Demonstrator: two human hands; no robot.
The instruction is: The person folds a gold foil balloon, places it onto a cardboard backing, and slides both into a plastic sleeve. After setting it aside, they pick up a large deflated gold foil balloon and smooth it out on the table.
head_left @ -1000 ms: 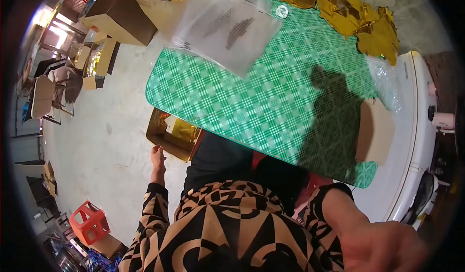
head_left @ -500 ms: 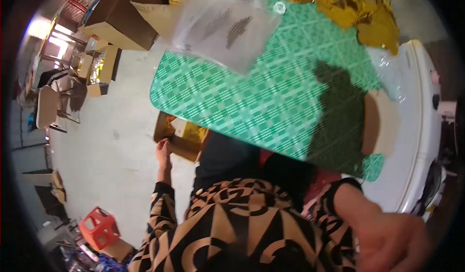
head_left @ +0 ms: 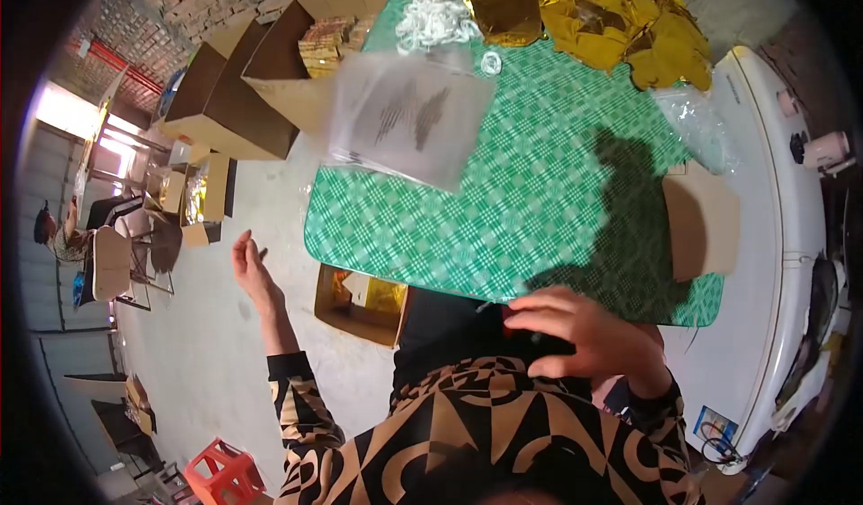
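Note:
My left hand (head_left: 253,271) is raised over the floor, left of the table, its fingers stretched out with nothing seen in them. My right hand (head_left: 575,330) hovers over my lap at the table's near edge, fingers curved and apart from the thumb, holding nothing that I can see. Between my left arm and my legs, an open cardboard box (head_left: 358,322) stands partly under the table; gold wrapping and a pale piece show inside. On the green checked tablecloth (head_left: 422,226) lies a stack of clear plastic sheets or bags (head_left: 404,119) with dark print.
White cord-like loops (head_left: 436,24) and crumpled gold foil bags (head_left: 670,42) lie along the table's far side. A brown card piece (head_left: 701,226) sits at the right, beside a white appliance (head_left: 764,235). Tall cartons (head_left: 229,92) stand back left; a red stool (head_left: 223,473) is lower left.
My left hand has left the box's edge and risen to the left. My right hand has come from the lower right to the table's near edge. The view has shifted.

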